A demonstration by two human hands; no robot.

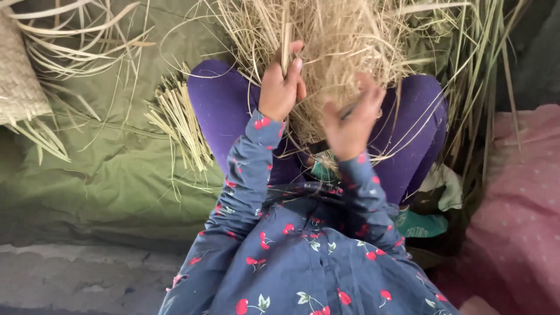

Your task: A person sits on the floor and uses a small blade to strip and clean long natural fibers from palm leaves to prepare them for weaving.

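My left hand (281, 86) is closed around a few pale dried grass strips (286, 39) that stand up from its fist. My right hand (352, 121) is blurred, fingers spread, pushed into the loose tangled mass of dried grass (338, 41) heaped over my lap. My knees in purple trousers (217, 104) stick out on both sides under the grass. Both arms wear blue sleeves with a red cherry print.
An olive-green cloth (111, 175) covers the ground at left, with a cut bundle of straw (178, 119) and loose strips on it. A woven mat edge (17, 70) lies at far left. Pink dotted fabric (519, 221) sits at right; grey concrete floor (81, 280) below.
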